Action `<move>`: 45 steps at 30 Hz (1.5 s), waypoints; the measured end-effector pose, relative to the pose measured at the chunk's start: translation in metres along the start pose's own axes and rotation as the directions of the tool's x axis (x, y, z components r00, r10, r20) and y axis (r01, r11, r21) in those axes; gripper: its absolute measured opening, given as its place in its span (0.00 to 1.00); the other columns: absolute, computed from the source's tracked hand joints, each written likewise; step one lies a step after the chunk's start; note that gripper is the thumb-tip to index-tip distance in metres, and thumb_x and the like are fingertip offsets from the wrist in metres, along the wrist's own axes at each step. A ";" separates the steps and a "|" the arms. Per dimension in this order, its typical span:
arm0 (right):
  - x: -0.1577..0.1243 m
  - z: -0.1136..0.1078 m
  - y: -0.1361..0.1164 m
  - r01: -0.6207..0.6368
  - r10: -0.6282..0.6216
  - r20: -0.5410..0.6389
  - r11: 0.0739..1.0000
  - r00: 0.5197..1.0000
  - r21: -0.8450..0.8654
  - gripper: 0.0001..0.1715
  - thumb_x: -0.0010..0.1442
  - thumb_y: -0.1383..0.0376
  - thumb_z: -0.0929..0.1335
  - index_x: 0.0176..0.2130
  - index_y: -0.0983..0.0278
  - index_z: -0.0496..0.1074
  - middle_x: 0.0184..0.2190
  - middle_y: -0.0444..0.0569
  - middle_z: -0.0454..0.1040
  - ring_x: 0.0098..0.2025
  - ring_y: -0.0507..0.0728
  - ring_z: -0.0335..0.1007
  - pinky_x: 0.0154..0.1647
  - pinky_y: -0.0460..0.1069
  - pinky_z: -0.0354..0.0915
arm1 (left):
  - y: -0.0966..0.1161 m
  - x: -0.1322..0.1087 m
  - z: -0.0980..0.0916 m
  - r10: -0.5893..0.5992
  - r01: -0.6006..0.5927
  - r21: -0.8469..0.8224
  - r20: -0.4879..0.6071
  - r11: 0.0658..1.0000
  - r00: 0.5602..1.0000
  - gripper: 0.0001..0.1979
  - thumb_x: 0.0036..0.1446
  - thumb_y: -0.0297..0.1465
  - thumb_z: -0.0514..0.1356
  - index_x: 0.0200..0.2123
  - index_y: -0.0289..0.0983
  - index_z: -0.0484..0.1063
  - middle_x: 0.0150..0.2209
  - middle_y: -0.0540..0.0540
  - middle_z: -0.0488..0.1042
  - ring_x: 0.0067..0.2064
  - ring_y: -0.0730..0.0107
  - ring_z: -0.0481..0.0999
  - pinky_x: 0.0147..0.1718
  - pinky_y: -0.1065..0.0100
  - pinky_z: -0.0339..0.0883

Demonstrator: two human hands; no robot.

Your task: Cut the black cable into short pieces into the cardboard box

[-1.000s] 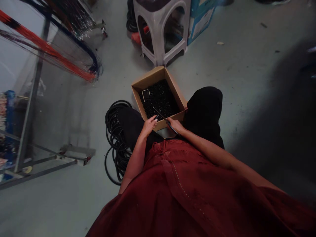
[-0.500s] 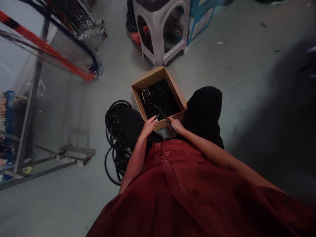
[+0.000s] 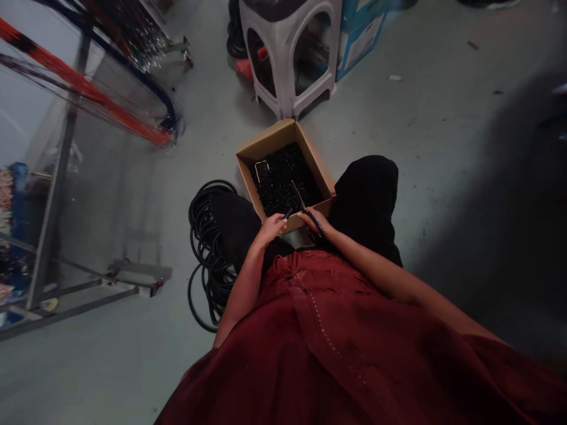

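Between my knees stands a cardboard box (image 3: 315, 158), its bottom covered with short black pieces (image 3: 287, 171). At the box's near edge my left hand (image 3: 271, 228) is closed on a short black tube (image 3: 288, 213) that sticks out past the fingertips. My right hand (image 3: 319, 223) grips scissors (image 3: 298, 195), whose blades point forward over the box. The blades are apart from the tube. Inside the box, at the left, lies a dark rectangular object with a pale rim (image 3: 262, 171), like a phone.
Coiled black tubing (image 3: 207, 236) lies on the floor by my left leg. Beyond the box are a grey plastic stool (image 3: 286, 59) and a blue carton (image 3: 361, 41). At left, a metal rack (image 3: 57, 171) stands with orange strands (image 3: 101, 106) hanging nearby.
The scissors have turned to point more steeply forward, and their blades have moved right, away from the tube. My left hand has shifted slightly right with the tube.
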State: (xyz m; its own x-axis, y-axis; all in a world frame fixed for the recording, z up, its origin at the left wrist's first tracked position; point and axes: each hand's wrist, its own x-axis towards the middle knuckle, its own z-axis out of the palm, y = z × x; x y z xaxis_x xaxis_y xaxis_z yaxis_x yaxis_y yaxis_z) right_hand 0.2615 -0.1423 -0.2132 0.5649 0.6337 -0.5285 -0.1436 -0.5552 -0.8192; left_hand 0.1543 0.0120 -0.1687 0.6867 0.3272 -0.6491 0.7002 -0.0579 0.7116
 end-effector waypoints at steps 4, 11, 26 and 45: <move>0.001 0.001 0.002 0.004 -0.008 0.043 0.995 0.999 0.101 0.17 0.60 0.50 0.63 0.36 0.61 0.63 0.22 0.41 0.68 0.19 0.49 0.64 0.18 0.44 0.62 | 0.001 -0.004 0.004 0.014 -0.019 0.050 0.103 0.999 0.995 0.17 0.57 0.31 0.56 0.49 0.32 0.70 0.26 0.52 0.70 0.21 0.82 0.62 0.20 0.77 0.55; 0.003 0.004 0.006 -0.002 -0.011 0.069 0.983 0.998 0.186 0.12 0.57 0.56 0.66 0.35 0.61 0.63 0.20 0.40 0.66 0.18 0.49 0.63 0.16 0.43 0.61 | -0.001 -0.003 0.005 0.009 -0.032 0.107 0.206 0.994 0.979 0.21 0.57 0.35 0.55 0.51 0.30 0.69 0.28 0.49 0.71 0.21 0.81 0.63 0.21 0.76 0.58; 0.000 0.004 0.002 -0.014 -0.005 0.067 0.962 0.998 0.274 0.09 0.54 0.61 0.67 0.34 0.61 0.63 0.18 0.39 0.65 0.17 0.50 0.62 0.15 0.44 0.60 | -0.002 -0.004 0.006 0.017 -0.039 0.079 0.257 0.996 0.966 0.21 0.58 0.36 0.55 0.51 0.32 0.70 0.29 0.48 0.72 0.23 0.80 0.65 0.22 0.75 0.59; -0.001 -0.003 -0.007 0.000 0.008 -0.019 0.925 1.000 0.380 0.18 0.55 0.52 0.65 0.39 0.60 0.60 0.25 0.40 0.65 0.23 0.50 0.63 0.23 0.45 0.64 | 0.007 -0.012 -0.006 0.021 -0.021 -0.023 0.016 1.000 1.000 0.22 0.58 0.28 0.54 0.56 0.31 0.66 0.26 0.51 0.69 0.21 0.82 0.60 0.22 0.76 0.54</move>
State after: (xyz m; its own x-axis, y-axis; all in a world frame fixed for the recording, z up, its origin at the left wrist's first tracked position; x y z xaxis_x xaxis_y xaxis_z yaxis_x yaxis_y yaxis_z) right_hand 0.2646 -0.1402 -0.2061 0.5790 0.6190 -0.5307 -0.4416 -0.3090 -0.8423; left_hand 0.1491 0.0136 -0.1543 0.7046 0.3106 -0.6380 0.6810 -0.0433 0.7310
